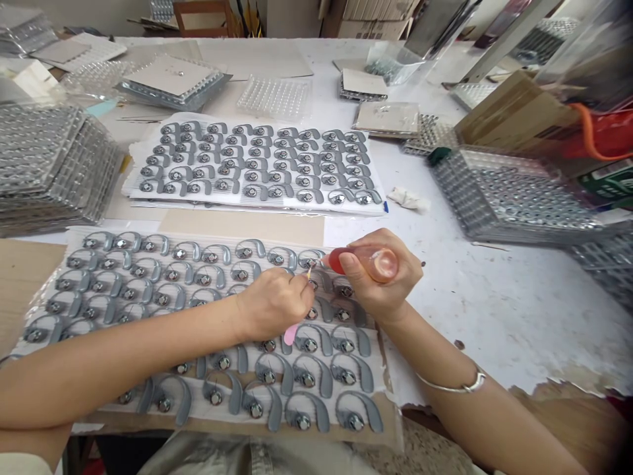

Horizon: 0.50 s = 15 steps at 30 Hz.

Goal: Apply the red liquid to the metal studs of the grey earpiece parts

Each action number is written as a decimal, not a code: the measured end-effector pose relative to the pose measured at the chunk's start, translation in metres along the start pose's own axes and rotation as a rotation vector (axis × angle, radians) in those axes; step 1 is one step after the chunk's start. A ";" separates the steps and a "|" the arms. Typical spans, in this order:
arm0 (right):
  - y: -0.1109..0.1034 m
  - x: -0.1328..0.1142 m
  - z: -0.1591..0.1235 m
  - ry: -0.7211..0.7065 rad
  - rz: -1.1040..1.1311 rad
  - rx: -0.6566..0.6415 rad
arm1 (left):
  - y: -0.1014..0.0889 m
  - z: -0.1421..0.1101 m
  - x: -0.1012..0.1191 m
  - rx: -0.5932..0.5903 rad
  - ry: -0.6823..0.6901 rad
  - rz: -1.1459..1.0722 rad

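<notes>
Filling a white table (499, 323), grey hook-shaped parts (252, 191), stacked plastic trays (49, 165)

Left hand (274, 303) pinched tight, tilted down; right hand (380, 274) curled in full grip.

No readable text; green box (607, 183) print blurred.

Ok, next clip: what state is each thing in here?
Left hand: closed on a thin pink-ended stick.
Right hand: gripping a clear squeeze bottle, red tip toward the parts.
Near gray ear-hook parts: lying in rows on a sheet.
Far gray ear-hook parts: in rows, untouched.
Clear blister trays: stacked.
Tissue: crumpled.
</notes>
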State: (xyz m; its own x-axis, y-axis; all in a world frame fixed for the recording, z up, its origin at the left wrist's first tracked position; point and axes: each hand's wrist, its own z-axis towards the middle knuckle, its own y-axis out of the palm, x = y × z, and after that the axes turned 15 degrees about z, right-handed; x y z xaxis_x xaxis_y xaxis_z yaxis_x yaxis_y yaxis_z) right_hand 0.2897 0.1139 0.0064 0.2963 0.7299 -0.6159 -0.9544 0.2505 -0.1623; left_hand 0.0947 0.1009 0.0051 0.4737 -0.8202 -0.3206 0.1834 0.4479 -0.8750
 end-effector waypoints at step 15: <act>0.003 0.000 0.000 -0.014 -0.005 -0.032 | 0.000 0.000 0.000 -0.032 0.010 -0.019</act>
State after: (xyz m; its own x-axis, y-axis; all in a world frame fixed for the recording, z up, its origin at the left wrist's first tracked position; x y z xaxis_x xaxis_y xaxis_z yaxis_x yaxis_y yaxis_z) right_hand 0.2865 0.1146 0.0064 0.3010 0.7379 -0.6041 -0.9536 0.2332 -0.1902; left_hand 0.0944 0.1006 0.0050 0.4620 -0.8322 -0.3068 0.1645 0.4203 -0.8923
